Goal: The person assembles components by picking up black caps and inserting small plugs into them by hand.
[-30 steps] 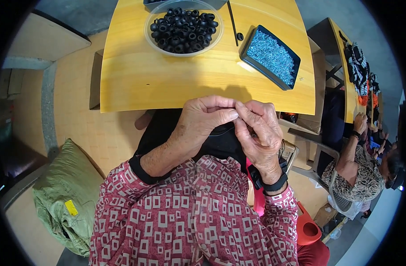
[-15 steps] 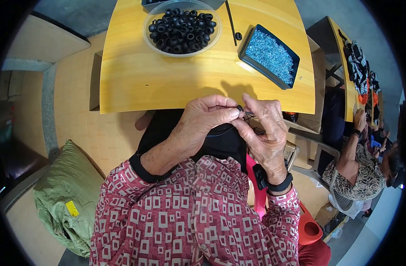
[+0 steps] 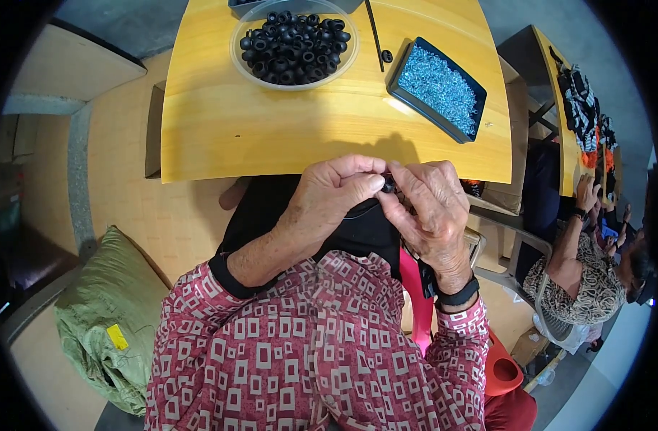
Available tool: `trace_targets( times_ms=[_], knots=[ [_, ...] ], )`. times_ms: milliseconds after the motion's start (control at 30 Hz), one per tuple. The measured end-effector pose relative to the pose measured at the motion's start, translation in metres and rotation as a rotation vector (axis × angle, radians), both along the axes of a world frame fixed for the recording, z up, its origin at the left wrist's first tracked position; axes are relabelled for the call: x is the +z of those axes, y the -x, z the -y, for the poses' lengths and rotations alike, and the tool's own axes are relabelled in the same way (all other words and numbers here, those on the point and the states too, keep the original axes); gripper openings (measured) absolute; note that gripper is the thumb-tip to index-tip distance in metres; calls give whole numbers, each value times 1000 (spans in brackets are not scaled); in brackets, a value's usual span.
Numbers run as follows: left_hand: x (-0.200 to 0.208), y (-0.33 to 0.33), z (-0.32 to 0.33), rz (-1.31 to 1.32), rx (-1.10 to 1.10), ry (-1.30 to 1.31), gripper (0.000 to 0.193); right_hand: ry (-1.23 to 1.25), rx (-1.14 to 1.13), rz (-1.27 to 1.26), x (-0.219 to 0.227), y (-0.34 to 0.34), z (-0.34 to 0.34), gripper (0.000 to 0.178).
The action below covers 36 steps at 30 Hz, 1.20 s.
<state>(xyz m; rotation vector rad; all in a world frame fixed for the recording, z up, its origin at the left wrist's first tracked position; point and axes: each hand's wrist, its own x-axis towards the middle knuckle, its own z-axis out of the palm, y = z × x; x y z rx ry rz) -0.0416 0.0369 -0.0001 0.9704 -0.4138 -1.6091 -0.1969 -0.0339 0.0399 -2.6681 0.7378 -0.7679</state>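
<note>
Close to the table's near edge, my two hands meet over my lap. Between their fingertips sits a small round black piece (image 3: 388, 186), partly covered by the fingers. My left hand (image 3: 343, 188) pinches it from the left with thumb and forefinger. From the right, the thumb and forefinger of my right hand (image 3: 431, 205) close on the same piece. It resembles the hollow black pieces (image 3: 293, 50) heaped in a clear round tub (image 3: 243, 70) on the table. To the right of the tub, a dark rectangular tray (image 3: 422, 113) holds many tiny shiny bluish clear bits (image 3: 440, 86).
A thin black rod (image 3: 375, 36) and a single black piece (image 3: 387, 56) lie between tub and tray on the yellow table (image 3: 199, 144). A green sack (image 3: 110, 316) stands on the floor at left. Another person (image 3: 580, 273) sits at a second table on the right.
My right hand's fingers have curled inward and closed onto the black piece; before, the forefinger was raised. My left hand has barely moved.
</note>
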Motion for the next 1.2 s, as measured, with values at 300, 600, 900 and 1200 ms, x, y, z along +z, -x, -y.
trace_targets(
  times_ms=[300, 600, 900, 1200],
  knots=[
    [2, 2, -1, 93, 56, 65, 18, 101, -20, -10, -1, 0, -5, 44],
    [0, 2, -2, 197, 66, 66, 16, 77, -45, -68, -3, 0, -11, 44],
    [-6, -2, -1, 67, -10, 53, 15, -364, -39, 65, 3, 2, -7, 29],
    [-2, 3, -4, 162, -17, 128, 20, -405, -87, 121, 7, 9, -6, 24]
  ],
)
